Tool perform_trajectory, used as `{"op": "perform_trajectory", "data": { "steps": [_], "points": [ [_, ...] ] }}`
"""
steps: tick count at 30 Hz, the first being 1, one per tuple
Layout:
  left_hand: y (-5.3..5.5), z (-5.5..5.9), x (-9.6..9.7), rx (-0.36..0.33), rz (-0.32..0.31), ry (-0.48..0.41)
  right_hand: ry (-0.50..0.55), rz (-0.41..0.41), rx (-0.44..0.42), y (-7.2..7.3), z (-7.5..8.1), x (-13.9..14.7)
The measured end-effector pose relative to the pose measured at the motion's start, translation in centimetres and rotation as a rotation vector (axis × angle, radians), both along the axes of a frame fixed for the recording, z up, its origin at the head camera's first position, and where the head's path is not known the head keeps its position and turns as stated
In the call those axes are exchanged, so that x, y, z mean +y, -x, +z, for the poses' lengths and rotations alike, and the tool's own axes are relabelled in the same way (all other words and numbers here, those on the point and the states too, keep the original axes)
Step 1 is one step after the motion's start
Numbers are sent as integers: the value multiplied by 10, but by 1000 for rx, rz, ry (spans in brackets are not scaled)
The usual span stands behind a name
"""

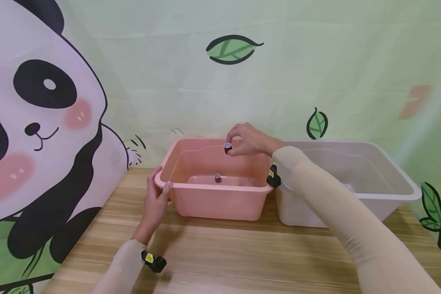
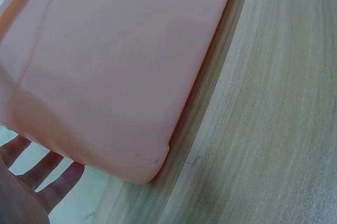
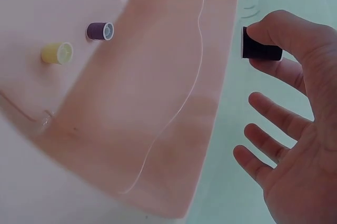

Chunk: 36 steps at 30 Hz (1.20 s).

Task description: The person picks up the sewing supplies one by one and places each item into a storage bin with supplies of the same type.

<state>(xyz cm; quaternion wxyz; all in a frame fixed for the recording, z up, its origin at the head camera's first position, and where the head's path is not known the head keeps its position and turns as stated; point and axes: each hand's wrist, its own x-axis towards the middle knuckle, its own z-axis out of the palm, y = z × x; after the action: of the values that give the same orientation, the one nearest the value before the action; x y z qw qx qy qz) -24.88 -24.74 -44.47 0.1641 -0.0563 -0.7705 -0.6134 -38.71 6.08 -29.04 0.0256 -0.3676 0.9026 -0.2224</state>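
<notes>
In the head view my right hand (image 1: pixel 252 141) pinches a black thread spool (image 1: pixel 228 148) between thumb and index finger, above the back part of a pink plastic tub (image 1: pixel 220 202). Its other fingers stand apart, as the right wrist view shows. At the tub's left front corner, my left hand (image 1: pixel 156 207) holds the rim, thumb on top and fingers along the outer side. Inside the tub are a dark purple thread spool (image 3: pixel 98 31) and a pale yellow thread spool (image 3: pixel 55 53), lying on their sides in the right wrist view.
A larger light grey tub (image 1: pixel 382 202) stands to the right of the pink one, and my right forearm passes over it. Both tubs stand on a wood-grain table (image 1: pixel 220 257). Behind rises a pale green backdrop (image 1: pixel 161 73) printed with a panda and leaves.
</notes>
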Motion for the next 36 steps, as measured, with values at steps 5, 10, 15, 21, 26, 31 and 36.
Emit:
{"op": "perform_trajectory", "data": {
  "steps": [5,10,15,21,26,31,36],
  "points": [
    [1,-1,0,-1,3,7,-4,-9,-2,2,0,-1],
    [2,-2,0,7,6,9,-8,-1,2,4,-1,-1],
    [2,-2,0,10,11,15,-8,2,-8,3,-1,-1],
    [1,-2,1,18,10,10,-21,-27,-25,3,-2,-3],
    [2,0,0,13,9,10,-47,-30,-34,2,2,-1],
    [2,2,-1,3,11,8,-57,-8,-20,1,6,0],
    [1,2,-2,-14,3,14,-68,-13,-37,-2,6,3]
  ]
}}
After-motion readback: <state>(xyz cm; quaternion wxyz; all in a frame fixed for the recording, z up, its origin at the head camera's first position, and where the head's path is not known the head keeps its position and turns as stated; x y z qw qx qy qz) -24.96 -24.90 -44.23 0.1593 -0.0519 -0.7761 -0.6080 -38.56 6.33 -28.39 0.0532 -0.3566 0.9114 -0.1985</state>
